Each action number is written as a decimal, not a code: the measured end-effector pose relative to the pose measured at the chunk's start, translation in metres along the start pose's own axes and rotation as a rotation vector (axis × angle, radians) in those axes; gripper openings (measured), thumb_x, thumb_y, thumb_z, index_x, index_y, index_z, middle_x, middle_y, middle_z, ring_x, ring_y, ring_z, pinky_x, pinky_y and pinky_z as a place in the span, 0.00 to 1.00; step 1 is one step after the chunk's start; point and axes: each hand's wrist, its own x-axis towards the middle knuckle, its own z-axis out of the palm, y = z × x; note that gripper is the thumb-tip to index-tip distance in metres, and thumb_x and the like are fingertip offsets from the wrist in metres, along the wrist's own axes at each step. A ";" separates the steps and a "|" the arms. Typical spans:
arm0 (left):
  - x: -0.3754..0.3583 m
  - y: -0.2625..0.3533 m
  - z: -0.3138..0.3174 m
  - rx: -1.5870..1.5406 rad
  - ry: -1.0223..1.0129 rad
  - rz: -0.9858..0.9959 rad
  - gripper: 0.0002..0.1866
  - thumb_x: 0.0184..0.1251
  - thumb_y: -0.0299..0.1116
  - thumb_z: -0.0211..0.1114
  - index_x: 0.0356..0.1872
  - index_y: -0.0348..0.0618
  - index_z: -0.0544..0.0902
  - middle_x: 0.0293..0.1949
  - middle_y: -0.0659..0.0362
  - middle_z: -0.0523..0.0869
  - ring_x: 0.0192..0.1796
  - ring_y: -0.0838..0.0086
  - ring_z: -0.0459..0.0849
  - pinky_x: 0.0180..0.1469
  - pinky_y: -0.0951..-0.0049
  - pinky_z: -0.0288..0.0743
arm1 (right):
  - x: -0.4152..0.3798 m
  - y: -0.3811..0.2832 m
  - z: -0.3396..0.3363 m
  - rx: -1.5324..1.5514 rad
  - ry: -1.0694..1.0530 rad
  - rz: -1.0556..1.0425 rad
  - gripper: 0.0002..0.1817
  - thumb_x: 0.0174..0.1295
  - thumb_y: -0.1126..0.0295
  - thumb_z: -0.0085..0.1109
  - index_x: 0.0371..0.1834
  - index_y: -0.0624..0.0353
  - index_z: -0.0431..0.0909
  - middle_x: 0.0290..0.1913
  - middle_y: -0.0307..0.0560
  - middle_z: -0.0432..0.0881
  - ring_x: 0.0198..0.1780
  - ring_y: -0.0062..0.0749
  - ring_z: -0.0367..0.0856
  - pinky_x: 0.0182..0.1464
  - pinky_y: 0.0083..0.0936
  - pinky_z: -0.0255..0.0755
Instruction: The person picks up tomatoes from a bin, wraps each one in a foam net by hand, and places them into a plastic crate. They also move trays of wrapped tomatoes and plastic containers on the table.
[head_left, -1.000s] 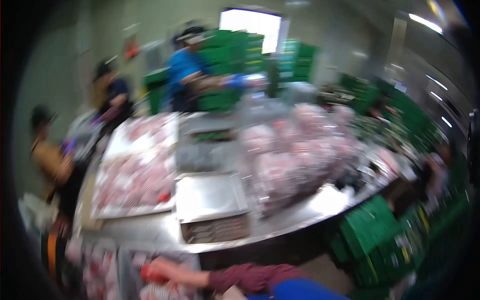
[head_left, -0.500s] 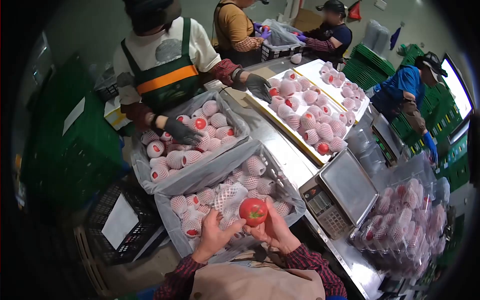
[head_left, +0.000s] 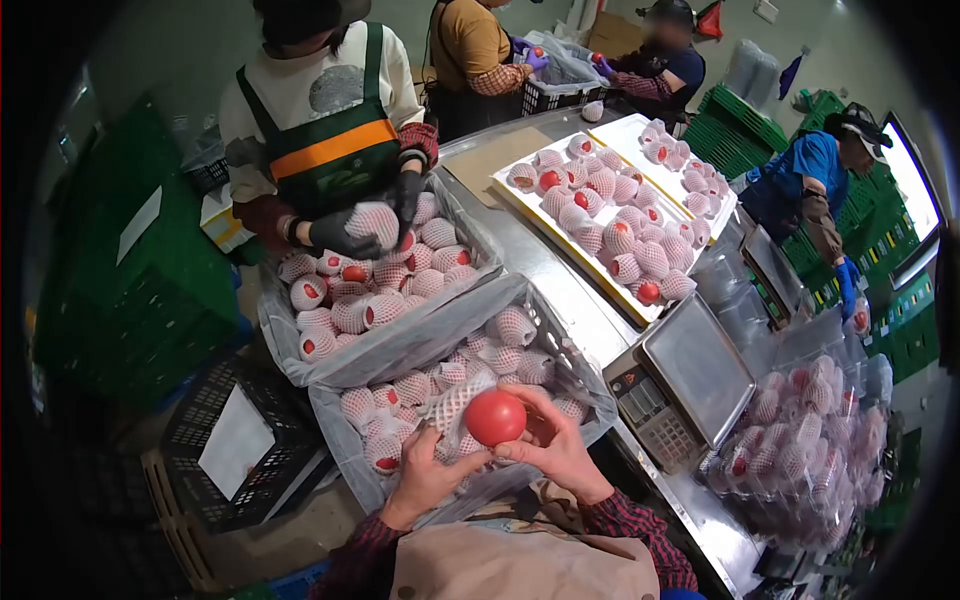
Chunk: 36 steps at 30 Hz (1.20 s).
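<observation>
My right hand (head_left: 555,450) is closed around a bare red tomato (head_left: 495,417), its smooth side facing up. My left hand (head_left: 435,475) is closed on an open white foam net sleeve (head_left: 450,408), with its thumb close to the tomato's lower left side. Both hands are above a crate lined with clear plastic (head_left: 330,425), which holds several net-wrapped tomatoes (head_left: 412,386).
Across from me, a co-worker's gloved hands hold a netted tomato (head_left: 372,222) over a second lined crate (head_left: 275,335). A tray of netted tomatoes (head_left: 600,185), a scale (head_left: 700,360) and bagged tomatoes (head_left: 800,450) stand to the right. A black crate (head_left: 185,440) is at left.
The tomato has turned from its green stem end to its smooth side and shifted slightly left. The co-worker opposite has brought a hand from the tray to the crate and lifted a netted tomato.
</observation>
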 end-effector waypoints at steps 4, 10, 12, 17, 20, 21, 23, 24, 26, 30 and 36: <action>0.008 0.009 0.007 -0.331 0.044 -0.004 0.31 0.60 0.32 0.81 0.62 0.32 0.78 0.55 0.50 0.87 0.52 0.63 0.89 0.55 0.62 0.84 | -0.002 -0.004 -0.010 -0.445 0.016 -0.112 0.33 0.63 0.72 0.76 0.72 0.60 0.75 0.58 0.45 0.81 0.57 0.25 0.81 0.56 0.24 0.79; 0.004 -0.005 0.008 -0.934 -0.011 -0.339 0.34 0.66 0.26 0.76 0.70 0.33 0.70 0.64 0.52 0.82 0.62 0.64 0.85 0.67 0.62 0.79 | -0.003 -0.005 -0.009 -0.420 0.111 -0.189 0.16 0.68 0.76 0.69 0.58 0.64 0.86 0.41 0.42 0.82 0.38 0.19 0.81 0.37 0.18 0.74; 0.004 -0.005 0.008 -1.108 -0.022 -0.364 0.35 0.65 0.25 0.76 0.71 0.34 0.70 0.64 0.52 0.81 0.63 0.64 0.83 0.69 0.62 0.77 | -0.004 -0.009 -0.009 -0.313 0.128 -0.143 0.12 0.71 0.76 0.66 0.55 0.64 0.87 0.38 0.39 0.83 0.35 0.17 0.78 0.36 0.17 0.71; 0.004 -0.005 0.004 -1.313 -0.112 -0.393 0.38 0.64 0.25 0.76 0.74 0.37 0.67 0.65 0.52 0.80 0.67 0.65 0.80 0.71 0.61 0.75 | -0.004 0.003 -0.014 -0.153 0.259 -0.018 0.11 0.74 0.72 0.63 0.55 0.63 0.83 0.46 0.42 0.83 0.37 0.18 0.80 0.37 0.17 0.73; 0.002 -0.004 0.001 -1.404 -0.198 -0.328 0.39 0.61 0.20 0.75 0.74 0.37 0.67 0.67 0.51 0.79 0.69 0.63 0.79 0.72 0.60 0.73 | -0.002 0.008 -0.013 -0.165 0.193 0.150 0.17 0.79 0.62 0.55 0.60 0.63 0.80 0.58 0.44 0.81 0.57 0.19 0.78 0.54 0.24 0.76; 0.002 -0.006 -0.003 -1.403 -0.203 -0.333 0.39 0.61 0.20 0.75 0.74 0.37 0.67 0.67 0.51 0.79 0.69 0.63 0.79 0.72 0.60 0.73 | -0.003 0.021 -0.016 -0.162 0.200 0.150 0.17 0.79 0.62 0.55 0.60 0.63 0.80 0.58 0.44 0.81 0.57 0.19 0.78 0.54 0.24 0.76; -0.001 -0.009 -0.010 -1.192 -0.335 -0.330 0.41 0.58 0.16 0.74 0.74 0.37 0.67 0.69 0.50 0.78 0.71 0.62 0.77 0.74 0.58 0.71 | -0.002 0.046 -0.018 0.367 0.027 0.392 0.17 0.80 0.63 0.53 0.62 0.62 0.79 0.58 0.43 0.80 0.56 0.22 0.78 0.55 0.20 0.74; 0.001 -0.006 -0.008 -1.184 -0.345 -0.279 0.43 0.53 0.14 0.74 0.74 0.36 0.68 0.69 0.50 0.78 0.71 0.62 0.77 0.74 0.59 0.71 | -0.006 0.040 -0.011 0.484 0.045 0.443 0.15 0.79 0.66 0.53 0.62 0.61 0.79 0.56 0.40 0.82 0.55 0.20 0.78 0.59 0.20 0.72; -0.003 -0.005 -0.011 -1.197 -0.354 -0.304 0.44 0.52 0.14 0.75 0.74 0.36 0.68 0.68 0.50 0.78 0.71 0.63 0.77 0.74 0.59 0.71 | 0.000 0.037 -0.011 0.470 0.016 0.350 0.13 0.78 0.68 0.56 0.59 0.60 0.80 0.53 0.38 0.82 0.52 0.18 0.78 0.57 0.19 0.72; 0.011 0.014 -0.011 -1.068 -0.266 -0.300 0.42 0.51 0.13 0.76 0.71 0.36 0.71 0.68 0.51 0.77 0.71 0.63 0.76 0.73 0.61 0.72 | 0.007 0.028 -0.006 -0.164 0.318 -0.177 0.09 0.68 0.75 0.68 0.42 0.61 0.76 0.37 0.34 0.77 0.41 0.14 0.77 0.42 0.17 0.72; 0.026 0.007 0.015 -0.868 0.020 -0.281 0.36 0.53 0.12 0.71 0.67 0.38 0.72 0.65 0.54 0.75 0.66 0.66 0.78 0.69 0.63 0.74 | 0.006 -0.013 0.002 -0.672 -0.007 -0.713 0.09 0.67 0.80 0.65 0.48 0.63 0.77 0.46 0.42 0.80 0.44 0.21 0.79 0.45 0.20 0.75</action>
